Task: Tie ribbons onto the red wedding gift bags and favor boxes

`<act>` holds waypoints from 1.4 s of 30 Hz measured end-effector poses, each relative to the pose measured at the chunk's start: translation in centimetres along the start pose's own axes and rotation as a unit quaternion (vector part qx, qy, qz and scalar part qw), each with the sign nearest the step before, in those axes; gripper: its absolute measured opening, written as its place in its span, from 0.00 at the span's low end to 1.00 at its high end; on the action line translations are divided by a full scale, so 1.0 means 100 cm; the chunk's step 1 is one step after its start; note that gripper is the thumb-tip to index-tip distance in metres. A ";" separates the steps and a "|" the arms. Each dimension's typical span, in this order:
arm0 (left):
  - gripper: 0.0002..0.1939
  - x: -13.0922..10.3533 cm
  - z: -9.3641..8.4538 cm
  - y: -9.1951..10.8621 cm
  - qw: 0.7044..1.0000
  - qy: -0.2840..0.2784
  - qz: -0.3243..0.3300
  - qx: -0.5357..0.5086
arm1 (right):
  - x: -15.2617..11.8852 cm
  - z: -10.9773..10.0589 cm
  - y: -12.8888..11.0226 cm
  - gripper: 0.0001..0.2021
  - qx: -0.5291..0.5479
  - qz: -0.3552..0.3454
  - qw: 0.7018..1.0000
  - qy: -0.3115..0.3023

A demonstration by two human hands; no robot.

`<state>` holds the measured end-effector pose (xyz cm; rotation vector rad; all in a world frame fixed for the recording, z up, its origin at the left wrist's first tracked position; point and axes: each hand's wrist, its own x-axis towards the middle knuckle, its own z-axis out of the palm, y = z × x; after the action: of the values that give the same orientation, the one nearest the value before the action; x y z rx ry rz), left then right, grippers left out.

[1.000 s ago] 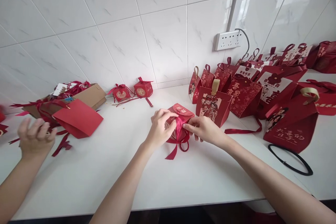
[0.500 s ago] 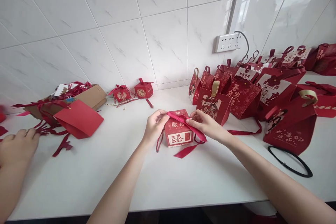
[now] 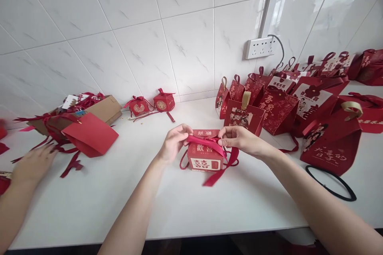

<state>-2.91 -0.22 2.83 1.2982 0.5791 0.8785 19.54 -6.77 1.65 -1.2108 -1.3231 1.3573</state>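
Observation:
In the head view a small red gift box [image 3: 206, 163] with white lettering panels stands on the white table in front of me. A crimson satin ribbon [image 3: 202, 141] crosses its top, and one loose tail hangs over the front right side. My left hand [image 3: 176, 142] pinches the ribbon at the box's upper left. At the upper right, my right hand [image 3: 241, 138] is closed with thumb and fingers on the ribbon. Twisted red cord [image 3: 183, 162] loops out at both sides of the box. Fingers partly cover the ribbon's ends.
A co-worker's hand [image 3: 36, 163] lies at left beside loose ribbons and a cardboard box [image 3: 104, 108]. Nearby rests a red paper bag [image 3: 89, 135]. Two small red boxes [image 3: 164, 102] stand by the wall. Several red gift bags [image 3: 332, 143] and a black ring [image 3: 335, 187] are at right.
The ribbon now lies straighter across the box top, and its loose tail has swung. My right hand has shifted slightly right. The co-worker's hand has moved right, towards the loose ribbons.

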 end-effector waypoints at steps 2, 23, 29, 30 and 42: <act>0.09 -0.001 -0.001 0.006 0.999 0.023 0.001 -0.032 | 0.000 -0.003 0.000 0.22 0.005 0.003 1.000 0.015; 0.12 -0.010 0.003 0.007 0.906 -0.046 0.123 0.402 | -0.006 -0.010 -0.005 0.21 -0.063 0.004 0.995 -0.077; 0.12 -0.008 0.004 0.001 0.892 -0.028 0.115 0.437 | -0.005 -0.008 -0.002 0.21 -0.035 0.000 0.996 -0.077; 0.12 -0.007 0.004 0.001 0.893 -0.031 0.109 0.436 | -0.005 -0.008 -0.002 0.22 -0.033 -0.001 0.997 -0.075; 0.19 -0.007 -0.003 0.014 0.955 -0.016 -0.001 0.297 | -0.004 -0.010 -0.003 0.28 -0.002 0.012 0.997 -0.081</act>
<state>-3.87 -0.61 4.01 1.8487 0.8593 0.7007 20.56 -7.01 2.04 -1.1421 -1.4269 1.4974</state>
